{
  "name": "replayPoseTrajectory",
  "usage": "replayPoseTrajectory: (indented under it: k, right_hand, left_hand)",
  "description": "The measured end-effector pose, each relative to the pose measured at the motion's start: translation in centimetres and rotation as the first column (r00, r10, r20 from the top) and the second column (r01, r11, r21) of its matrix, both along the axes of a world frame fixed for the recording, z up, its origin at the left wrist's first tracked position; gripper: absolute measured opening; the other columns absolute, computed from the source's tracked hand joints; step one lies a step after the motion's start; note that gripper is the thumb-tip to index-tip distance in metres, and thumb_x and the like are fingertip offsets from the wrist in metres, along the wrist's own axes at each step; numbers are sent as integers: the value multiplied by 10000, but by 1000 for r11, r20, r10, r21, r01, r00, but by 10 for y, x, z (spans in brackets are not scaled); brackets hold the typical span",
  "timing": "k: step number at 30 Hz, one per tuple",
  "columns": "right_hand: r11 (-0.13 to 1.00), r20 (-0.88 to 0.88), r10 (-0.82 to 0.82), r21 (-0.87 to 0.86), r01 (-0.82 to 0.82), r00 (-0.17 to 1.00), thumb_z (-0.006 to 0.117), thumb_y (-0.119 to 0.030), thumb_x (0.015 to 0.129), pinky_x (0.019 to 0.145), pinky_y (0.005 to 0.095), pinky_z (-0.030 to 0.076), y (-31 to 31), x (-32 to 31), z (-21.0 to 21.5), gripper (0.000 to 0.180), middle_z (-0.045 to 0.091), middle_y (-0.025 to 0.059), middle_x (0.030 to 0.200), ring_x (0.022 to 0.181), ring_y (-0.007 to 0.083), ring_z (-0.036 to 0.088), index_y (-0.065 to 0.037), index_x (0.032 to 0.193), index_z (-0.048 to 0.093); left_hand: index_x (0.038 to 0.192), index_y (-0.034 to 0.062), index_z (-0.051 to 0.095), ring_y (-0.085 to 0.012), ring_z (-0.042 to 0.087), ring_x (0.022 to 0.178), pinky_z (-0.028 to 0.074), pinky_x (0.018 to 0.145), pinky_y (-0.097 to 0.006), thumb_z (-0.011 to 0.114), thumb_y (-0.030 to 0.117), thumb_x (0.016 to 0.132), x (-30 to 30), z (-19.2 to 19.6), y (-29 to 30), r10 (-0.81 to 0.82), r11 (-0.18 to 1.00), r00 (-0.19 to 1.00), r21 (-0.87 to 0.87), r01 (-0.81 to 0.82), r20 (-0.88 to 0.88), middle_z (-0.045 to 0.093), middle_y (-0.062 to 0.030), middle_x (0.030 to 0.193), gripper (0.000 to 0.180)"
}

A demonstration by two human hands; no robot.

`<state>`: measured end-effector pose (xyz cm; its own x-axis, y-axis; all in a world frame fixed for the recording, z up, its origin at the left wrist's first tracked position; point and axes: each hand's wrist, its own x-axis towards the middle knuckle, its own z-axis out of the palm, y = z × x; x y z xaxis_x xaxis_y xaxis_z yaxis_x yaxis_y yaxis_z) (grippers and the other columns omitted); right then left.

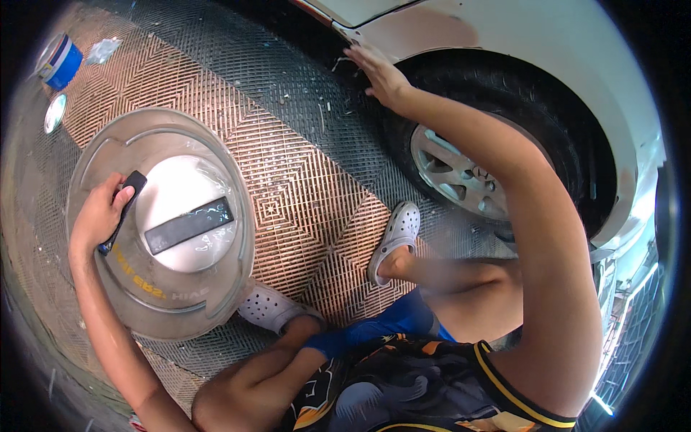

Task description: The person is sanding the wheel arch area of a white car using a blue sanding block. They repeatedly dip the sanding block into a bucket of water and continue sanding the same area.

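Note:
My left hand (98,214) is closed on a long, narrow black block (124,212), held over the left side of a round grey lid (230,266). On that lid lies a white disc (162,198) with a wet-looking surface. A second dark rectangular bar (189,226) rests across the disc. My right hand (385,78) reaches forward with its fingers stretched out, at the lower edge of the white car body (432,32), just in front of the wheel arch. Whether its fingertips press on the panel is hard to tell. Nothing shows in that hand.
A car tyre (497,79) with a silver wheel rim (461,173) stands close at the right, under my right arm. A blue-and-white tin (63,63), a clear plastic bag (103,50) and a round metal lid (55,113) lie far left. Patterned floor tiles (288,187) spread below my feet in clogs (396,234).

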<state>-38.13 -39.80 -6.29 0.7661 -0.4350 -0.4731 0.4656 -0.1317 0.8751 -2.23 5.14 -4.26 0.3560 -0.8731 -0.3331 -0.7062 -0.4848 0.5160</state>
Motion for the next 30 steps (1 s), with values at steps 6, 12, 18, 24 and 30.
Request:
replayPoseTrajectory:
  k: [6, 12, 18, 24, 30]
  right_hand:
    - [680, 87, -303, 717, 152, 949, 365, -476, 1061, 1272, 514, 39, 33, -48, 10, 621, 404, 150, 1596, 1540, 311, 248, -51, 1500, 477]
    - [397, 215, -363, 916, -58, 906, 564, -371, 999, 1262, 539, 117, 102, -45, 23, 488, 520, 134, 1508, 1520, 313, 300, -67, 1378, 608]
    - [496, 311, -275, 856, -143, 910, 488, -257, 957, 1270, 553, 59, 109, -34, 18, 540, 418, 197, 1576, 1529, 338, 271, 18, 1419, 544]
    - [902, 295, -222, 425, 81, 929, 389, -299, 1011, 1264, 535, -53, 44, -38, 44, 654, 156, 165, 1693, 1579, 319, 65, 1, 1583, 285]
    - [980, 148, -69, 195, 39, 987, 360, -376, 1040, 1251, 531, -114, 24, -30, 35, 680, 53, 129, 1713, 1578, 333, -38, -24, 1606, 225]
  left_hand:
    - [1175, -12, 588, -393, 670, 923, 504, 844, -442, 606, 207, 991, 0, -2, -3, -9, 1000, 1000, 28, 9, 13, 686, -255, 996, 287]
    - [1352, 27, 480, -474, 592, 1161, 480, 977, -509, 623, 189, 965, -26, -31, -40, -181, 977, 984, 112, 180, -3, 619, -309, 1214, 443]
    - [1366, 36, 482, -430, 562, 1162, 488, 940, -551, 588, 143, 904, -82, -147, -66, -157, 974, 872, 218, 60, 463, 513, -252, 1283, 486]
    - [1345, 58, 555, -414, 576, 1177, 510, 943, -514, 649, 191, 853, -85, -136, -79, -349, 920, 858, 310, 238, 376, 520, -267, 1333, 519]
    - [1342, 13, 560, -430, 613, 1183, 490, 1030, -458, 722, 284, 867, -69, -51, -96, -291, 859, 956, 452, 241, 43, 602, -296, 1264, 571]
